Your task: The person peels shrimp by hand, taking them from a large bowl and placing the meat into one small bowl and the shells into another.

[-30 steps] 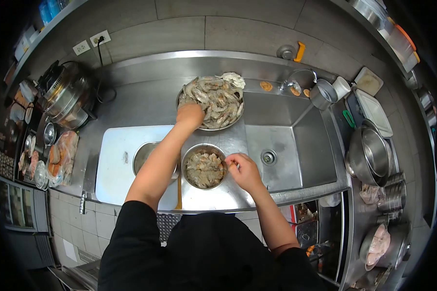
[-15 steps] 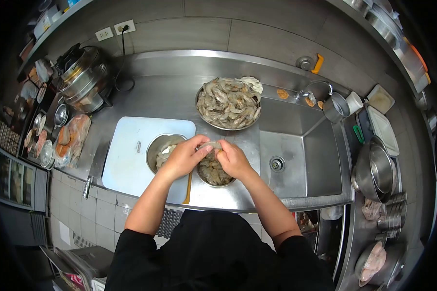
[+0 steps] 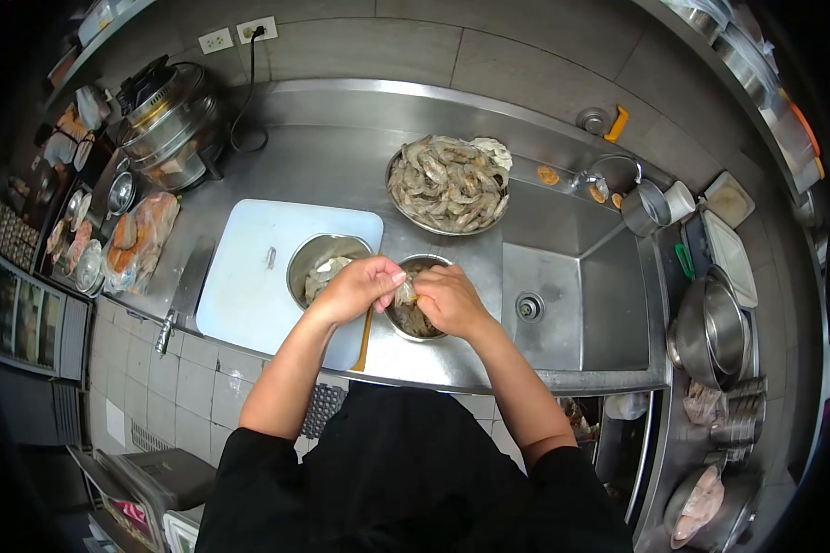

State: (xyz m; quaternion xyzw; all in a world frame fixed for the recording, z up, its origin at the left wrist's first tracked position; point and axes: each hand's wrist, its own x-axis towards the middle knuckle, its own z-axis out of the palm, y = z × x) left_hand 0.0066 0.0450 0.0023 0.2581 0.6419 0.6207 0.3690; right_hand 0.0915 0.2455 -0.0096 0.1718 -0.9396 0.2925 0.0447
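Observation:
Between my two hands is one grey shrimp point(image 3: 405, 293), held over a small steel bowl point(image 3: 420, 337) that has shrimp scraps in it. My left hand point(image 3: 360, 288) pinches the shrimp from the left with closed fingers. From the right, my right hand point(image 3: 448, 300) grips it, fingers curled and partly hiding the bowl. Left of that bowl, a steel pot point(image 3: 297, 267) with peeled shrimp inside stands on a white cutting board point(image 3: 258, 313). A large bowl point(image 3: 447, 231) heaped with whole shrimp point(image 3: 447, 182) sits farther back.
To the right is the sink point(image 3: 609, 323) with its drain and a faucet point(image 3: 622, 158). A knife point(image 3: 194, 275) lies along the board's left edge, near a bag of orange-pink food point(image 3: 143, 240). Steel bowls point(image 3: 710, 327) are stacked at far right; an appliance point(image 3: 171, 129) stands back left.
The shrimp has turned from lying crosswise to hanging down between my fingers. My hands have shifted slightly, and the whole view has moved a little.

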